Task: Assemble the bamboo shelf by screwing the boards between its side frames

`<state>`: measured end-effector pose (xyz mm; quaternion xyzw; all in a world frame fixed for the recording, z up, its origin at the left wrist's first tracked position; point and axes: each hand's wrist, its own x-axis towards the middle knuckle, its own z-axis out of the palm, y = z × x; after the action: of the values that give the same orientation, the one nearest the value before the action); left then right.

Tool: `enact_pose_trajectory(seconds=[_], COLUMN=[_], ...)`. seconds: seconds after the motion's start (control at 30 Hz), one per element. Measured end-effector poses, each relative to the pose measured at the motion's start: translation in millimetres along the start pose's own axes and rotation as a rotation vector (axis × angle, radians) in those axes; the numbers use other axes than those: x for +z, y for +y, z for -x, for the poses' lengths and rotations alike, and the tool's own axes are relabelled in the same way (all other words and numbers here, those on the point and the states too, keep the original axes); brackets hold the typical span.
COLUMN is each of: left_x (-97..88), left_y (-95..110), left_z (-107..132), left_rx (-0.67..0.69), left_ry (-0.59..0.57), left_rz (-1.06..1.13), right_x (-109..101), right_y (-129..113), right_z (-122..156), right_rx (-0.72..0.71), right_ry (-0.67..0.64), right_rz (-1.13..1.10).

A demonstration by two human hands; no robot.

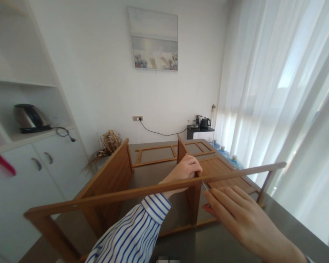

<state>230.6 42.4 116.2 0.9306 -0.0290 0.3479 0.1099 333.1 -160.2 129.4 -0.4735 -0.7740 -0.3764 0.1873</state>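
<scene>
My left hand (186,168) is closed around the top edge of an upright wooden panel (193,202), behind the long rail of a brown wooden frame (142,190). My right hand (235,212) is on the near side of that rail. Its fingers pinch a thin metal hex key (205,185), whose tip meets the rail where the panel joins it. Most of the key is hidden by my fingers. To the left, a second upright wooden panel (112,179) stands against the same frame.
Flat wooden frames (156,147) and a slatted wooden panel (222,171) lie farther back on the grey table (296,226). Dried plants (109,142) stand beyond its left side. Water bottles (234,160) line the curtain side. A kettle (30,117) sits on the left shelf.
</scene>
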Motion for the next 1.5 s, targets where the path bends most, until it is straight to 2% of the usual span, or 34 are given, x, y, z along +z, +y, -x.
enact_pose_trajectory(seconds=[0.2, 0.47, 0.8, 0.97, 1.13, 1.5], left_x=[1.0, 4.9, 3.9, 5.4, 3.9, 3.2], left_y=[0.5, -3.5, -1.7, -1.7, -2.3, 0.0], left_z=[0.3, 1.9, 2.7, 2.9, 2.6, 1.7], left_rx=[-0.024, 0.012, 0.019, 0.003, 0.025, 0.022], left_ry=[0.006, 0.04, 0.042, 0.057, 0.037, 0.054], left_rz=[0.009, 0.021, 0.046, 0.046, 0.044, 0.047], right_x=[-0.8, 1.6, 11.7, 14.0, 16.8, 9.7], right_y=[4.5, 5.6, 9.8, 10.1, 9.5, 13.7], right_z=[-1.6, -1.8, -3.8, -4.5, -1.2, 0.1], right_rx=[-0.073, -0.127, -0.191, -0.187, -0.138, -0.18], right_ry=[0.096, 0.121, 0.221, 0.236, 0.198, 0.173], right_rz=[0.072, 0.122, 0.096, 0.078, 0.051, 0.079])
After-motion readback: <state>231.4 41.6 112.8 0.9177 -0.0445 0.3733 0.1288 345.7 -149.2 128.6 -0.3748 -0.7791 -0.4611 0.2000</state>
